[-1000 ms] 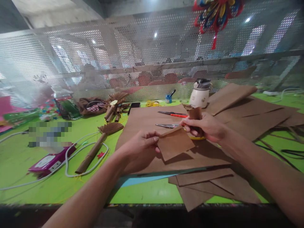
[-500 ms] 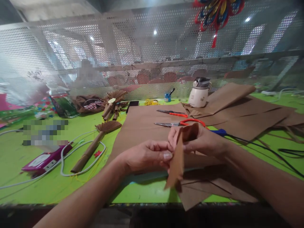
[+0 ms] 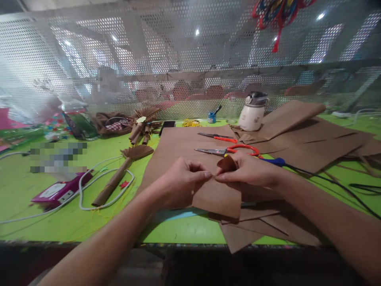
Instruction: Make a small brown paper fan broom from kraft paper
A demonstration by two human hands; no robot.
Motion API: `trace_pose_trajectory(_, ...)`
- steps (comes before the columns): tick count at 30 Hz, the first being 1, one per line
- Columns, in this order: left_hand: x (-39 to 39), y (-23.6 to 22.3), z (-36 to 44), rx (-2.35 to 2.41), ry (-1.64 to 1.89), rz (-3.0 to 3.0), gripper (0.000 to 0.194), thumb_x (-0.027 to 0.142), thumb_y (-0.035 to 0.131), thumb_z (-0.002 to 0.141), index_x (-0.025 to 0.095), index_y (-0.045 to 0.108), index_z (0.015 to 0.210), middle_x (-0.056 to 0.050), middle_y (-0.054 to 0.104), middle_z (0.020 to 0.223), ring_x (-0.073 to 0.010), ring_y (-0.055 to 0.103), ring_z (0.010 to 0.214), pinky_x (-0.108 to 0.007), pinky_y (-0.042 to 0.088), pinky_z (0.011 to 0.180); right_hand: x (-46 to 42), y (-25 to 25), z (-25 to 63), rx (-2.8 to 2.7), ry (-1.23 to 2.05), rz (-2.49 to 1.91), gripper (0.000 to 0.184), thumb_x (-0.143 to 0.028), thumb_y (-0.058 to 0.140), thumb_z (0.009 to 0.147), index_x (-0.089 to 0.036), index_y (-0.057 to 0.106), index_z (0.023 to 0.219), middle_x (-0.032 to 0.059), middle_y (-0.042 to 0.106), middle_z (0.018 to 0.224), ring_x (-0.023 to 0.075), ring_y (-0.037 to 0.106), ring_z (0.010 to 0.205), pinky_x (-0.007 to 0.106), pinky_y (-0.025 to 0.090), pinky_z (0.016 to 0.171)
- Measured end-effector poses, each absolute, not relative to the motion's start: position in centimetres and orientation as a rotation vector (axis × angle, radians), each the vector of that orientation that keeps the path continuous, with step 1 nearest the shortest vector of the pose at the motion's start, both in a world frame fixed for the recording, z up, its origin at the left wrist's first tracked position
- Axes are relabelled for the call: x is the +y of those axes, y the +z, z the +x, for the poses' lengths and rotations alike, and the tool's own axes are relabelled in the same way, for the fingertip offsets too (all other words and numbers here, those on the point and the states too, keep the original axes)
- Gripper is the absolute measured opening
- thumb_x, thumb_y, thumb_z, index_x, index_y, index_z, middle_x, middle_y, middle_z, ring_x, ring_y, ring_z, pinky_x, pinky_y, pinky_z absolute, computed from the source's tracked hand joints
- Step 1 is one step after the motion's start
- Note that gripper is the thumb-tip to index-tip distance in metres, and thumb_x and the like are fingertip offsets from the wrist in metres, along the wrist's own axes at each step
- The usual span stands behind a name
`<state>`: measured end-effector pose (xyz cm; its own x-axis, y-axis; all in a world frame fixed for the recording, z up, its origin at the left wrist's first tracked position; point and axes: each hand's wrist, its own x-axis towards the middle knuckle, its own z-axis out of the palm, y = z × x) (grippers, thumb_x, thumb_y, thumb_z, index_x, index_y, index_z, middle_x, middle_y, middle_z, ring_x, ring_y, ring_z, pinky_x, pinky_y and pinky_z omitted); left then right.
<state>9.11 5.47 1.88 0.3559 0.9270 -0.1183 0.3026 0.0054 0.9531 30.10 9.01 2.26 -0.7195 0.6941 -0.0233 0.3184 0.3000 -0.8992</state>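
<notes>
A small piece of brown kraft paper [image 3: 218,198] hangs between my hands, its broad face toward me and its upper edge curled over on the right. My left hand [image 3: 190,180] pinches the top edge near the middle with thumb and finger. My right hand [image 3: 251,171] grips the same edge just to the right, thumb in front, fingers partly hidden behind. Beyond the hands lie scissors with red-orange handles [image 3: 242,149] and a cutting tool with a thin blade and red handle [image 3: 224,138], both on a large brown paper sheet [image 3: 175,149].
A rolled paper stick with a pleated fan top [image 3: 111,186] lies left, beside a white cable and purple power strip [image 3: 61,192]. Farther back are a blue jar [image 3: 211,116], a white flask [image 3: 252,115] and a phone [image 3: 167,127]. Brown sheets [image 3: 315,139] spread right; a blue-handled corded tool [image 3: 275,161] lies there.
The small paper piece has turned from nearly edge-on to facing me, and its lower end has risen. My left hand has shifted slightly up; the camera view has moved a little.
</notes>
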Motion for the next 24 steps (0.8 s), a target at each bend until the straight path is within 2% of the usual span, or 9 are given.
trace_pose_trajectory(6,6.6,0.5,8.4,1.217,0.639,1.638,0.024,0.038,0.058,0.076,0.015,0.062,0.070,0.003,0.052,0.052,-0.0093,0.044,0.047,-0.022,0.031,0.046,10.4,1.6,30.7,-2.304,1.204,-1.087,0.017,-0.028,0.067,0.070,-0.013,0.067,0.078,-0.0003,0.061,0.066,0.0134,0.054,0.064,0.025,0.041,0.060)
trace_pose_trajectory(12,7.2,-0.2,8.0,1.389,0.507,1.983,0.022,0.032,0.053,0.075,0.015,0.064,0.067,0.001,0.058,0.057,-0.0124,0.050,0.055,-0.023,0.033,0.051,11.0,0.5,30.5,-2.450,1.008,-1.063,0.018,-0.032,0.062,0.074,-0.015,0.062,0.069,-0.0002,0.059,0.067,0.0136,0.052,0.063,0.025,0.038,0.058)
trace_pose_trajectory(17,7.3,-0.5,8.3,1.498,0.433,2.134,0.019,0.028,0.053,0.074,0.016,0.067,0.072,-0.001,0.063,0.063,-0.0142,0.053,0.061,-0.025,0.035,0.056,11.4,-1.1,30.3,-2.612,0.650,-0.898,0.022,-0.029,0.056,0.080,-0.016,0.055,0.062,-0.0011,0.053,0.064,0.0114,0.045,0.060,0.024,0.031,0.056)
trace_pose_trajectory(24,7.4,-0.8,8.1,1.501,0.404,2.332,0.015,0.024,0.053,0.074,0.019,0.067,0.072,-0.001,0.064,0.065,-0.0137,0.052,0.059,-0.024,0.033,0.054,11.2,-1.4,30.2,-2.689,0.414,-0.842,0.024,-0.026,0.052,0.086,-0.016,0.052,0.064,-0.0003,0.053,0.067,0.0108,0.045,0.062,0.023,0.031,0.059)
